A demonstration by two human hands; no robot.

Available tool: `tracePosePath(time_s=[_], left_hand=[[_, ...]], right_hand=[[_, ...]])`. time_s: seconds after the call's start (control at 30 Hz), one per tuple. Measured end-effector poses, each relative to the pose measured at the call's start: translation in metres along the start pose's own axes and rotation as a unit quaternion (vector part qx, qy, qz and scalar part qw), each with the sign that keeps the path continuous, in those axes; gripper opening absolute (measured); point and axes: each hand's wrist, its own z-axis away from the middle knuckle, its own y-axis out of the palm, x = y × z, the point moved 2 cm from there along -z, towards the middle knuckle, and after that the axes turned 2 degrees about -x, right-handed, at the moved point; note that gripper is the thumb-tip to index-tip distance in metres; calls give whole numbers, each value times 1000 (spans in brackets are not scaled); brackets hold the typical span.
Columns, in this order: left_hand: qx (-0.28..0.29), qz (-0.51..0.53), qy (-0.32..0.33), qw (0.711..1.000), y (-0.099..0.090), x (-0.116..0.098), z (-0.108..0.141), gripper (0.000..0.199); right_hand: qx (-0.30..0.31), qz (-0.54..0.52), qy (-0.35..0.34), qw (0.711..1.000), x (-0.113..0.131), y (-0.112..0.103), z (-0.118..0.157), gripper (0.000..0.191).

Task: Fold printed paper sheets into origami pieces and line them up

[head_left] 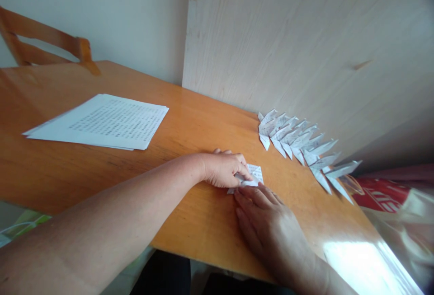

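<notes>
A small folded sheet of printed paper (257, 171) lies on the wooden table, mostly covered by my fingers. My left hand (225, 169) comes in from the left, its fingers curled down on the paper and its fingertips pressing near the middle. From the lower right, my right hand (266, 220) rests on the near edge of the same paper with its fingers close together. The two hands almost touch over it. The folds beneath the fingers are hidden.
A stack of printed sheets (118, 121) lies on the table (200, 125) at left. Several folded paper pieces (298, 139) stand in a row along the wooden panel (271, 37). Beyond the right edge is a red bag (381, 194); a chair (47, 37) stands back left.
</notes>
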Motion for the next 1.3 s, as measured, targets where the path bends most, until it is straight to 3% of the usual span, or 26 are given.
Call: tracePosePath(time_s=[0.23, 0.9, 1.3], left_hand=[[3, -10, 4, 1000, 0, 1, -1, 44], [4, -9, 1, 1000, 0, 1, -1, 46], [6, -7, -6, 1000, -2, -3, 0, 46]], right_hand=[[-33, -9, -14, 999, -2, 3, 10, 36], [-14, -7, 7, 1000, 1, -2, 2, 33], [14, 116, -10, 993, 27, 0, -18, 17]])
